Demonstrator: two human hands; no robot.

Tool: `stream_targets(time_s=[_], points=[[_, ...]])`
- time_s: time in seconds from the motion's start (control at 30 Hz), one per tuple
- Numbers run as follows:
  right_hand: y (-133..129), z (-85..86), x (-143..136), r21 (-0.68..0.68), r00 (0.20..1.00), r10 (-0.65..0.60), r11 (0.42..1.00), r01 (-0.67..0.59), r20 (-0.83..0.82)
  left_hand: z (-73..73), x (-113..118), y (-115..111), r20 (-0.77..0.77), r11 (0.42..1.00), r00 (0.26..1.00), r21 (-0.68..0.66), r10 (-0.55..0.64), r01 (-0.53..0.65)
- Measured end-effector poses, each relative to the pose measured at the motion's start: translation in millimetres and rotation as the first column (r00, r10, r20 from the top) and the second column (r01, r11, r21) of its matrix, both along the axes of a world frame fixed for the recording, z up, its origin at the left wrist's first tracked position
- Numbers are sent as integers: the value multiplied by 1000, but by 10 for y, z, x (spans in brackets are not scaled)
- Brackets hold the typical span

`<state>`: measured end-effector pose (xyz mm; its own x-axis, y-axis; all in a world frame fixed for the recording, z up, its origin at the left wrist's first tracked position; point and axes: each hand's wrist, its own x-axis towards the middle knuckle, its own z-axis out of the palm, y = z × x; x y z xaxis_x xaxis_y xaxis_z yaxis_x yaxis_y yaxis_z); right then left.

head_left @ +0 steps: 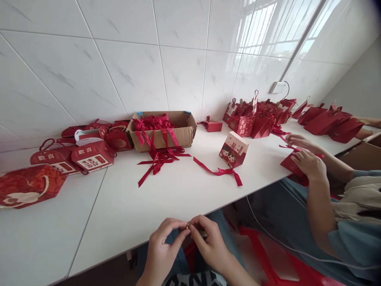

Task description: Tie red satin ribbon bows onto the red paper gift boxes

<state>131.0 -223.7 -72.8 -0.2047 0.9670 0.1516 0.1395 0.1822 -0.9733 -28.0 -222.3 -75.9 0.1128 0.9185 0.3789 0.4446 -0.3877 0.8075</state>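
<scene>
My left hand (163,246) and my right hand (210,242) meet just off the table's front edge, above my lap. Between their pinched fingertips is a tiny gold-coloured piece (187,227), touched by both hands; its exact shape is too small to tell. Beyond them on the white table (127,210) lies a loose red ribbon (218,172), tied in the middle. A small red and cream box (233,150) with cartoon figures stands just behind that ribbon. Further left, a cardboard box (181,135) holds a heap of red ribbons (154,122), some hanging over its front.
Red gift boxes (93,155) crowd the table's left side. Many red bags (263,121) stand at the back right by the tiled wall. At the right, another person's hands (309,163) work on a red box (293,162). A white cable (285,242) runs below the table edge.
</scene>
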Motion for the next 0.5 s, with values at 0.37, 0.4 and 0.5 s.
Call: stream_targets(time_s=[0.37,0.4,0.5], points=[[-29,-112,-3,-252,936,9,962,-104,-352,15,-15,2,-50,981,989,-146,-137,129],[-25,-110,3,-257,931,15,959,-117,-365,14,-17,-3,-57,980,989,-157,-135,125],[-23,-104,15,-276,915,37,948,-160,-403,34,-17,-19,-88,975,987,-189,-136,117]])
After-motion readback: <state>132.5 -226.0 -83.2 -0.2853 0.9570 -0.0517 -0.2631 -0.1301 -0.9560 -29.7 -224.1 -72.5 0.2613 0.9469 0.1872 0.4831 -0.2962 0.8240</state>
